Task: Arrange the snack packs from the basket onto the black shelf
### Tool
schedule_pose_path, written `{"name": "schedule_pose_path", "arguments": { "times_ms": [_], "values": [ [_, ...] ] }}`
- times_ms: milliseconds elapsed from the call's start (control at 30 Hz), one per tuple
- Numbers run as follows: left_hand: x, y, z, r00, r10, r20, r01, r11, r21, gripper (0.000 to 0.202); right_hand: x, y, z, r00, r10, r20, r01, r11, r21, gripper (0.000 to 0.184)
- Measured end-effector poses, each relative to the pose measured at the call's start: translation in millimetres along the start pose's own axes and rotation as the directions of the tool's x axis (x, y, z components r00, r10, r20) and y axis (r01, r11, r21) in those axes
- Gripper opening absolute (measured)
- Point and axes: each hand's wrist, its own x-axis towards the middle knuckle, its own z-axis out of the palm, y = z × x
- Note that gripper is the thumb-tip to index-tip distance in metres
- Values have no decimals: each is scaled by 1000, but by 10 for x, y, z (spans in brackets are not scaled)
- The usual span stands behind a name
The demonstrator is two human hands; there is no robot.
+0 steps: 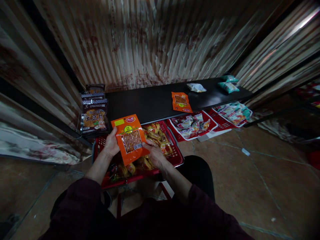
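An orange snack packet (131,138) with a clear window showing brown sticks is held up between both hands, over a red shopping basket (178,156). My left hand (111,144) grips its left edge, while my right hand (154,152) has hold of its lower right side. Yellowish wrapped snacks (157,135) fill much of the basket beneath. On the black shelf (140,101) lies another orange packet (182,102), close to the front edge. Dark potato-slice packets (94,115) stand at the shelf's left end.
A white packet (196,87) and green packets (228,87) lie farther right on the shelf. Below it are a red basket of striped packets (192,126) and another basket of packets (233,113). A black post (53,43) rises at left; draped cloth (140,43) hangs behind.
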Motion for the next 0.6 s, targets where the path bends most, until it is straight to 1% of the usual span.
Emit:
{"name": "schedule_pose_path", "arguments": {
  "times_ms": [133, 233, 267, 333, 367, 433, 533, 600],
  "values": [
    [-20, 8, 10, 1000, -9, 10, 9, 1000, 23, 45, 23, 5, -8, 999, 12, -40, -11, 999, 35, 30],
    [-26, 0, -24, 998, -58, 7, 58, 997, 51, 37, 38, -14, -15, 998, 3, -64, 1, 998, 61, 30],
    [-24, -8, -43, 998, -59, 3, 59, 996, 65, 33, 43, -25, -18, 998, 1, -65, 4, 997, 72, 31],
    [-16, -28, -85, 1000, -21, -1, 21, 995, 101, 28, 54, -49, -23, 998, 0, -56, 4, 996, 87, 32],
    [-12, -38, -104, 1000, 9, 4, -9, 992, 123, 30, 59, -61, -26, 999, 2, -53, 3, 996, 92, 32],
    [-10, -51, -127, 998, 48, 27, -52, 984, 169, 40, 70, -80, -33, 998, 7, -55, -1, 995, 101, 31],
    [-21, -50, -118, 996, 51, 71, -66, 972, 226, 58, 92, -90, -48, 999, 14, -53, -8, 993, 121, 30],
    [-32, -44, -97, 994, 49, 100, -73, 965, 253, 66, 113, -84, -60, 999, 18, -42, -12, 991, 131, 30]
  ]
}}
